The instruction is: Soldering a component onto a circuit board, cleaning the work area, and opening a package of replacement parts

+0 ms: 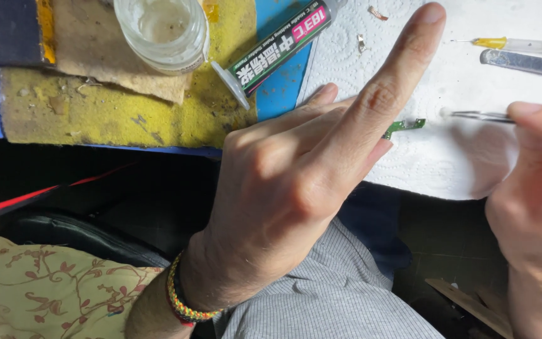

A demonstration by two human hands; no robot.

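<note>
Left hand (296, 182) pinning small green circuit-board strip (404, 127) on white paper towel (446, 157), index finger raised, right hand (537, 182) pinching thin metal swab-tipped tool (472, 115) just beside strip, black-labelled syringe tube (280, 44), 1 glass jar (164, 28).

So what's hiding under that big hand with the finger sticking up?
Under the left hand, a small green circuit board pokes out on white paper towel. The rest of it is covered.
</note>
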